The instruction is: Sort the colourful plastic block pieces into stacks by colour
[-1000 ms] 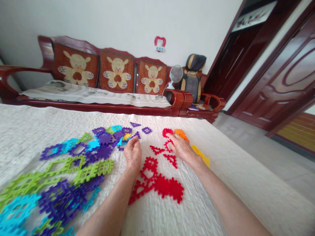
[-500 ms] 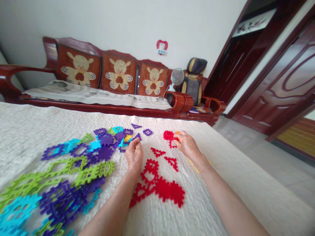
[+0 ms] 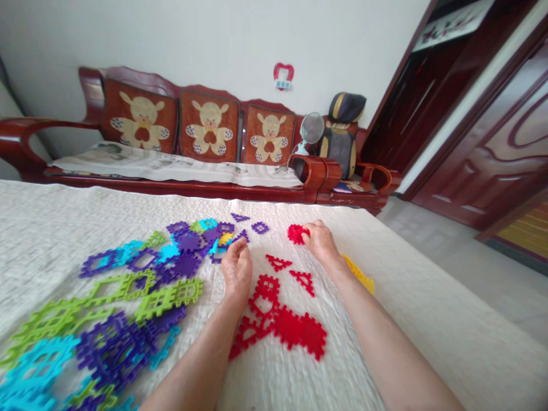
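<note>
Right hand (image 3: pixel 321 242) pinches red toy pieces (image 3: pixel 296 233), apparently gathering them, next requiring steady alignment; curled left hand's (image 3: pixel 237 268) grip undeterminable.

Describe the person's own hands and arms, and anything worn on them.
The left hand and right hand wear no gloves. The left forearm and right forearm are bare: no sleeve, watch or bracelet shows. Whether there are rings is too blurred to tell.
</note>
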`<state>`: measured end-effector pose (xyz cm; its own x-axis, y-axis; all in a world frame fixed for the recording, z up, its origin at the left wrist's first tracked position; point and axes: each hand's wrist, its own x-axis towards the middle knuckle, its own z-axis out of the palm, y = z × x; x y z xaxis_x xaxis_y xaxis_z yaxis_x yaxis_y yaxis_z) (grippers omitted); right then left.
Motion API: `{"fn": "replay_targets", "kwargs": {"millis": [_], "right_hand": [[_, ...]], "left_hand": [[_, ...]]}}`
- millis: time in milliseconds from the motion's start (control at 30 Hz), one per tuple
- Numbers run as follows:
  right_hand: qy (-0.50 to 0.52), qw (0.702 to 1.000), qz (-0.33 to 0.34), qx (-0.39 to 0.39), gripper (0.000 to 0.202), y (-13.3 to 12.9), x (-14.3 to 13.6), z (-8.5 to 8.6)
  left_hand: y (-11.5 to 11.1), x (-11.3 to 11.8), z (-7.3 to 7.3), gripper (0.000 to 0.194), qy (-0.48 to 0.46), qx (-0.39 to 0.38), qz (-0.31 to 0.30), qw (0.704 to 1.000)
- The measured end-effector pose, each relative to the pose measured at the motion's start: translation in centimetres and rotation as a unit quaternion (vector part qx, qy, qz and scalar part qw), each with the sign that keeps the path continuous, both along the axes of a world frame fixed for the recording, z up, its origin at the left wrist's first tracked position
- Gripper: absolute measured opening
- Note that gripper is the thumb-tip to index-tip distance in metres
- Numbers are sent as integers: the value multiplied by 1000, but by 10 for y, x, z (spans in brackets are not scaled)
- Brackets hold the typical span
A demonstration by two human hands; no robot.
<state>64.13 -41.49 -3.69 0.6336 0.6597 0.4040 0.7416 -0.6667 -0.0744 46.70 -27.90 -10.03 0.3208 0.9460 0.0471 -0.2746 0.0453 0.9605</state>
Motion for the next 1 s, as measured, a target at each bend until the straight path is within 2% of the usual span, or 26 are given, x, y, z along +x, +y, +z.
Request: {"fn": "replay_targets", "kwargs": {"millis": [367, 767, 900, 1000], "right_hand": [[14, 999, -15, -25, 21, 3, 3, 0], [11, 998, -25, -49, 19, 3, -3, 3], [-4, 1000, -23, -15, 24, 2, -3, 3], [-11, 1000, 9, 23, 25, 3, -7, 6]], "left_hand": [[1, -1, 0, 26, 15, 24, 7, 1000], [-1, 0, 2, 27, 13, 12, 8, 1000], [-1, 0, 3, 25, 2, 3, 9, 1000], [-2, 0, 5, 24, -7, -9, 5, 1000]]}}
